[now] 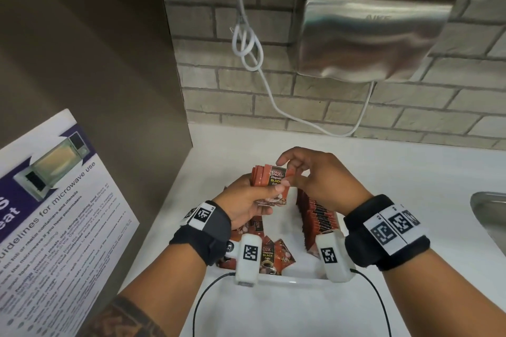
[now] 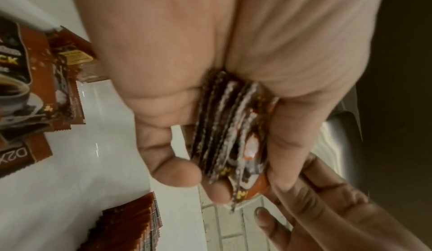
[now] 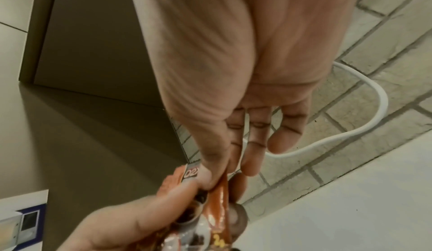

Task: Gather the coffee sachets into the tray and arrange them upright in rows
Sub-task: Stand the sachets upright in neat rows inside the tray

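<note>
Head view: "D2X BLACK" sachets (image 1: 273, 185)

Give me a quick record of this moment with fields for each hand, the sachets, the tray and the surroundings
left hand: grips a bundle of sachets above the tray
right hand: pinches the front sachet of that bundle
upright row: stands along the tray's right side
loose sachets: lie flat at the tray's near end
tray: white, on the white counter
surroundings: steel hand dryer on the brick wall, microwave poster at left
</note>
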`<state>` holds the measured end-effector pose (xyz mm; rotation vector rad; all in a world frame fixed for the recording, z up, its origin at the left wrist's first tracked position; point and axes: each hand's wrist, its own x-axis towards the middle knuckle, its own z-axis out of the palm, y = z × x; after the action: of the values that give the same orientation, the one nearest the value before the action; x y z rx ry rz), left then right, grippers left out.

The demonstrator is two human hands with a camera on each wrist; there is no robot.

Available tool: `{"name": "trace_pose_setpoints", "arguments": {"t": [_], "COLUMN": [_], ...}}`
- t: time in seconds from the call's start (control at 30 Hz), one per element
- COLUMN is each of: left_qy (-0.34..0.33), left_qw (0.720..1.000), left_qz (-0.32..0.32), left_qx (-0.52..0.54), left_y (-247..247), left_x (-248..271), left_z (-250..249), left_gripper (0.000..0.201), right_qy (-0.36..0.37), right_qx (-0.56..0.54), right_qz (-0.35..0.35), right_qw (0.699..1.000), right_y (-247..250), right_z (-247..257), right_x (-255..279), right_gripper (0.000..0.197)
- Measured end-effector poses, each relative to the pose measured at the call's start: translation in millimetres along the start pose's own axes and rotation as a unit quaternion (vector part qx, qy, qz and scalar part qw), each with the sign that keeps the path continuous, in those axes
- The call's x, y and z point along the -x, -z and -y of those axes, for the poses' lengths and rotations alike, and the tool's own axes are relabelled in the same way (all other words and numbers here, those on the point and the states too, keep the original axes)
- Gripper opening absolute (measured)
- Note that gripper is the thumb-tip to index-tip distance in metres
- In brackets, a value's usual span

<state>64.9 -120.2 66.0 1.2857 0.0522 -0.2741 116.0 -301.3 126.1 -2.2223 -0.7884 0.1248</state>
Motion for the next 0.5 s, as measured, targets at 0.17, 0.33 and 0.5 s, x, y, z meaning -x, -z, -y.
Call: {"name": "trace_pose_setpoints", "arguments": {"t": [0.17,0.33,0.5], "left_qy": [-0.010,-0.031,-0.037], "left_qw": [1.000,0.990,0.959], "left_qz": [-0.001,-0.051,-0.118], "left_qx": [-0.030,-0.125,-0.253], "left_y": [3.4,6.7,13.0], "left_x": [-6.8,-17.4,-28.0], "left_z": [2.9,10.2,13.0], "left_gripper": [0.030,0.039,0.032], "right_qy": [-0.018,-0.075,-0.096], "right_qx": [0.013,0.025,0.079], "right_qz": [-0.019,0.009,0.018], "right_qw": [1.000,0.997,0.992], "right_y": [2.9,8.1,8.1], "right_z": [2.4,3.0,-9.1], "right_x": [-4.8,-12.7,-25.3], "right_gripper": [0.012,0.006,0.011]}}
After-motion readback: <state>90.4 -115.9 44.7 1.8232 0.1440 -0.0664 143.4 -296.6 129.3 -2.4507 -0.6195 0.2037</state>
